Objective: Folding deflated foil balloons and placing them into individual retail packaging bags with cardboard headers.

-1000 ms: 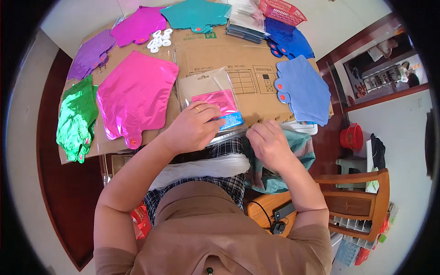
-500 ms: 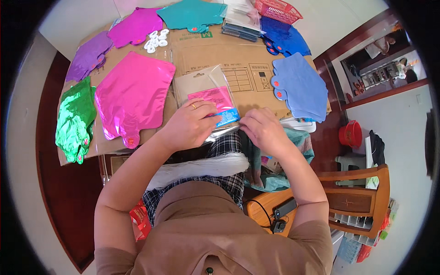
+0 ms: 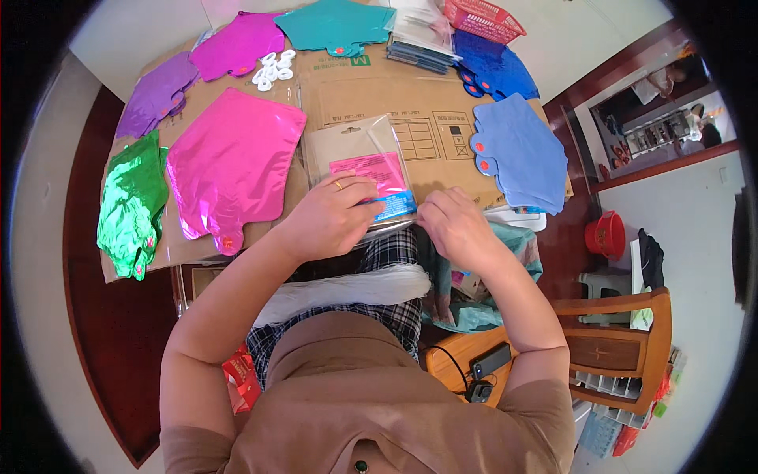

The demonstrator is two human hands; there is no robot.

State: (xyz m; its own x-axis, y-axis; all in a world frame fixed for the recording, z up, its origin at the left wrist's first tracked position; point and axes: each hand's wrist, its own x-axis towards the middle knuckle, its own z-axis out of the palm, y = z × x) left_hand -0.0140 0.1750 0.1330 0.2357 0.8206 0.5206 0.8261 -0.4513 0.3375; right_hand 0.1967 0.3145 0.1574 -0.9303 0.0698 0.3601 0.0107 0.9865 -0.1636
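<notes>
A clear plastic packet [image 3: 392, 150] with a hang hole at its far end lies at the table's near edge. Pink and blue show inside it. My left hand [image 3: 335, 213] rests over the packet's near left part, its fingers curled against it, a ring on one finger. At the packet's near right corner, the fingers of my right hand [image 3: 452, 224] are pinched together on its edge; the fingertips are partly hidden. To the left of the packet lies a flat pink foil balloon [image 3: 237, 162].
Flat foil balloons lie around the cardboard-covered table: green [image 3: 130, 205], purple [image 3: 158, 95], teal [image 3: 333, 25], dark blue [image 3: 493, 67] and light blue [image 3: 521, 154]. White rings [image 3: 274, 69], stacked packets [image 3: 422, 49] and a red basket [image 3: 485, 17] stand farther back. White strands [image 3: 347, 288] cross my lap.
The near end of the packet, which stuck out shiny below my hands, now shows less. Both hands keep nearly the same place on it. The view has shifted slightly.
</notes>
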